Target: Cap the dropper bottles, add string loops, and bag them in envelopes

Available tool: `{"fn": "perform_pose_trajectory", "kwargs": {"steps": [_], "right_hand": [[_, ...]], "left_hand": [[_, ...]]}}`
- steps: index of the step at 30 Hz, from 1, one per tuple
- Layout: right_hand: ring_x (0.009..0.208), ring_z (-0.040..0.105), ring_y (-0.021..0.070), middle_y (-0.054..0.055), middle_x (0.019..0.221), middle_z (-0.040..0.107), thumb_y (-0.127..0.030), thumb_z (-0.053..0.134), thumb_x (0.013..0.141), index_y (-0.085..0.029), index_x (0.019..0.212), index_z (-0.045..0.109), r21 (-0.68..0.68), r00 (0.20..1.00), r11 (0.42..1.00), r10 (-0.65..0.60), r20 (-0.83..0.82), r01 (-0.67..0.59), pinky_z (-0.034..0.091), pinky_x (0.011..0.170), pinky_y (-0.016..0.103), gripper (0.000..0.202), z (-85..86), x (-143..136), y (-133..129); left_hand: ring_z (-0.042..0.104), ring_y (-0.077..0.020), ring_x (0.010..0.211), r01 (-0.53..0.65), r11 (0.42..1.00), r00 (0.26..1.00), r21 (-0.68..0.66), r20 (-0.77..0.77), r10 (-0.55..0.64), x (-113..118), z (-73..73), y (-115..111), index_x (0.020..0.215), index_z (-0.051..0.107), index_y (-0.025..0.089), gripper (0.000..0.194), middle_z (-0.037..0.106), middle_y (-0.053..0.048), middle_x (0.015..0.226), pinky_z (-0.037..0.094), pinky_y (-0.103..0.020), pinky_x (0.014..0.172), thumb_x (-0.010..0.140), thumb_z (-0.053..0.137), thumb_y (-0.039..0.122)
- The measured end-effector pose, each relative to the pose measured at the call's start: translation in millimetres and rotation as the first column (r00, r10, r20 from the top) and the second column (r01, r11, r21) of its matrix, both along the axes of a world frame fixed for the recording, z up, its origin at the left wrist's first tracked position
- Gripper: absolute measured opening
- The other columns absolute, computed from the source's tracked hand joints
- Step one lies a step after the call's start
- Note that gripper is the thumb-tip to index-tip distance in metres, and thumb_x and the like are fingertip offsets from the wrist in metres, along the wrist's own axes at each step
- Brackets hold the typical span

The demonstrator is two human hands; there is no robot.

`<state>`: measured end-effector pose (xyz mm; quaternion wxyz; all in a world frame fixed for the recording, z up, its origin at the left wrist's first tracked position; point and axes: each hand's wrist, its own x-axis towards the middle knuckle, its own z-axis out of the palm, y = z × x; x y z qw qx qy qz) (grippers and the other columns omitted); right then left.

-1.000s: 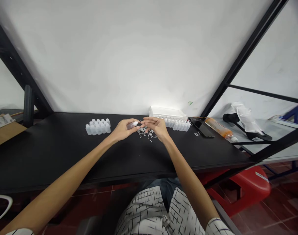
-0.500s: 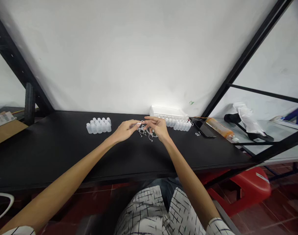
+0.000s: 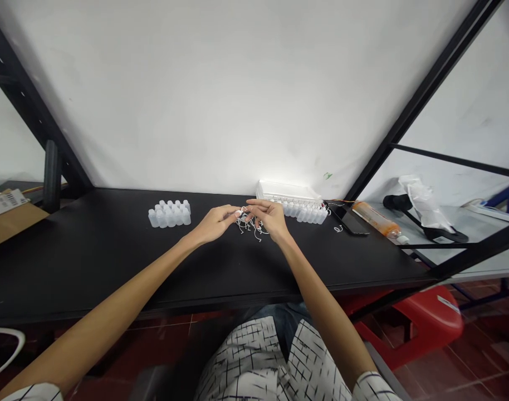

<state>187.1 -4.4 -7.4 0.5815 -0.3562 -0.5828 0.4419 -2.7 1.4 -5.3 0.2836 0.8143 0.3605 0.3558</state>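
Both hands meet above a loose pile of small white curled pieces (image 3: 258, 233) on the black table. My left hand (image 3: 218, 221) pinches a small white piece between thumb and fingers. From the right, my right hand (image 3: 270, 216) holds the same white piece at its fingertips. Several translucent white bottles (image 3: 170, 215) stand grouped to the left of my hands. More small bottles (image 3: 307, 213), in rows, are to the right, beside a white box (image 3: 287, 190).
A black phone (image 3: 353, 223) and one white curled piece (image 3: 338, 229) lie right of the bottles, near an orange-labelled bottle (image 3: 376, 219). Cardboard (image 3: 16, 221) sits at the far left. Black frame posts rise at both sides; a red stool (image 3: 430, 317) is below right.
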Motion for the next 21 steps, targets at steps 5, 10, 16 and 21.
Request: {"fn": "perform_pose_trajectory", "kwargs": {"steps": [5, 10, 16, 21], "right_hand": [[0.058, 0.068, 0.0161, 0.007, 0.077, 0.074, -0.037, 0.078, 0.067, -0.014, 0.089, 0.073, -0.003, 1.000, 1.000, 0.000, 0.002, 0.000, 0.042, 0.040, 0.021, 0.032, 0.6, -0.2, -0.4], [0.057, 0.068, 0.0162, 0.007, 0.078, 0.074, -0.037, 0.078, 0.067, -0.014, 0.088, 0.073, 0.003, 1.000, 1.000, -0.001, -0.008, 0.001, 0.042, 0.040, 0.021, 0.032, 0.4, 0.5, 0.4], [0.056, 0.068, 0.0159, 0.006, 0.077, 0.074, -0.037, 0.078, 0.068, -0.015, 0.089, 0.073, 0.027, 1.000, 1.000, 0.010, -0.019, -0.010, 0.042, 0.040, 0.021, 0.031, -0.1, 0.9, 0.7], [0.058, 0.068, 0.0167, 0.006, 0.077, 0.074, -0.037, 0.078, 0.068, -0.014, 0.089, 0.073, 0.035, 1.000, 0.999, -0.005, 0.005, 0.005, 0.041, 0.039, 0.021, 0.031, -1.0, 0.6, 1.3]], "left_hand": [[0.058, -0.0193, 0.081, 0.005, 1.000, 1.000, -0.008, 0.000, -0.005, 0.8, -1.3, 0.0, 0.110, 0.071, 0.016, 0.043, 0.069, -0.007, 0.098, 0.044, -0.033, 0.077, 0.093, 0.046, 0.046], [0.058, -0.0201, 0.082, 0.016, 0.999, 1.000, -0.044, 0.021, -0.016, 0.9, 1.3, -1.8, 0.111, 0.071, 0.015, 0.043, 0.069, -0.008, 0.095, 0.044, -0.032, 0.074, 0.093, 0.046, 0.046], [0.060, -0.0217, 0.086, 0.014, 0.999, 0.999, -0.046, 0.037, -0.013, 0.9, 2.8, -2.3, 0.113, 0.072, 0.016, 0.045, 0.069, -0.008, 0.094, 0.045, -0.033, 0.076, 0.093, 0.047, 0.048], [0.059, -0.0217, 0.084, 0.010, 0.999, 0.999, -0.044, 0.032, -0.009, 1.7, 1.5, -1.4, 0.112, 0.072, 0.016, 0.044, 0.068, -0.007, 0.093, 0.044, -0.034, 0.076, 0.093, 0.046, 0.046]]}}
